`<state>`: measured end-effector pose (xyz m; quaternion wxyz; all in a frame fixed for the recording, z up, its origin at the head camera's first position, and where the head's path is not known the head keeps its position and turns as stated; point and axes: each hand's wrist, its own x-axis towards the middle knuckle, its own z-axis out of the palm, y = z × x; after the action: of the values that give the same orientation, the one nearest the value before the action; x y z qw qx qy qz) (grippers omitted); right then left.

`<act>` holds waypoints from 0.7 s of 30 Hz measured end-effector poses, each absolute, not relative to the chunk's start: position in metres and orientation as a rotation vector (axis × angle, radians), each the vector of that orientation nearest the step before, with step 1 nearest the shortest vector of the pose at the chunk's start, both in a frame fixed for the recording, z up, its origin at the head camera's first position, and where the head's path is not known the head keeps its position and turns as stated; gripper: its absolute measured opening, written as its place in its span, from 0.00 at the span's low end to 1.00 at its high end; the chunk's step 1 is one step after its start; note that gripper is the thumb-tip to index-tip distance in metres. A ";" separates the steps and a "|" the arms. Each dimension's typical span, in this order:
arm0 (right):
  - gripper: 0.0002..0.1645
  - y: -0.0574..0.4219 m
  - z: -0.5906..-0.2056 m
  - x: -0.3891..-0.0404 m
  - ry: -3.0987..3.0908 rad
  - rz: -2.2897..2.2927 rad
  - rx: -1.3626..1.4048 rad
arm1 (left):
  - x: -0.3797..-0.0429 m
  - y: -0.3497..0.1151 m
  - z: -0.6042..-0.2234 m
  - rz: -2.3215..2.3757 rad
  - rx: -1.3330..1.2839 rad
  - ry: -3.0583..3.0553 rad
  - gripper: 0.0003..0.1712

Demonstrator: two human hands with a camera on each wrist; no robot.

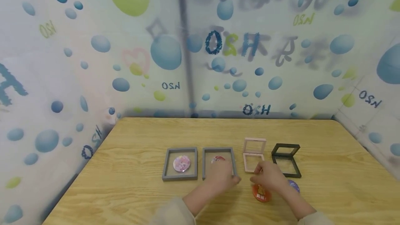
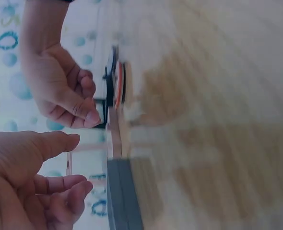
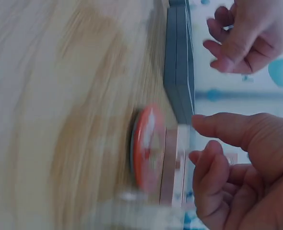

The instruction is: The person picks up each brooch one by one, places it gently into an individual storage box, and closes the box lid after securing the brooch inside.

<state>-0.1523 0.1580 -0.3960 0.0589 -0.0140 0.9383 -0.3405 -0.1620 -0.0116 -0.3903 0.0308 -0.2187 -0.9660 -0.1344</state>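
My left hand (image 1: 221, 174) hovers over the front of the right-hand grey frame (image 1: 217, 149), holding nothing, fingers loosely bent. It partly hides a red-and-white round badge (image 1: 218, 158) inside that frame. Fingers relaxed and bare of any object, my right hand (image 1: 271, 176) is above a red round badge (image 1: 261, 196), by the front of a small pink hinged frame (image 1: 254, 139). In the right wrist view, the red badge (image 3: 148, 148) lies on the table beside the pink frame (image 3: 168, 167), with thumb and index fingertip apart.
Left of the hands, another grey frame (image 1: 180, 149) has a pink round badge (image 1: 182, 163) in it. A black hinged frame (image 1: 293, 146) stands with its lid raised at the right. Partly behind the right wrist lies a purple badge (image 1: 294, 185). A patterned curtain (image 1: 140, 100) borders the wooden table (image 1: 131, 169).
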 end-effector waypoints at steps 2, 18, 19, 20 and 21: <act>0.12 0.168 -0.395 -0.149 2.858 -0.982 -0.036 | -0.158 0.000 -0.393 -0.373 -0.721 -3.009 0.20; 0.15 0.186 -0.408 -0.129 2.758 -0.990 0.040 | -0.145 0.043 -0.409 -0.293 -0.852 -3.092 0.29; 0.14 0.186 -0.408 -0.129 2.761 -0.990 0.057 | -0.145 0.044 -0.409 -0.309 -0.851 -3.090 0.28; 0.14 0.186 -0.408 -0.128 2.760 -0.992 0.072 | -0.145 0.044 -0.409 -0.328 -0.855 -3.091 0.27; 0.14 0.186 -0.408 -0.128 2.756 -1.001 0.076 | -0.145 0.045 -0.410 -0.355 -0.855 -3.098 0.27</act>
<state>-0.1276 0.1862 -0.4080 0.1042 0.0259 0.9345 -0.3393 -0.1451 0.0446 -0.4100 -0.0457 -0.2643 -0.9571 -0.1096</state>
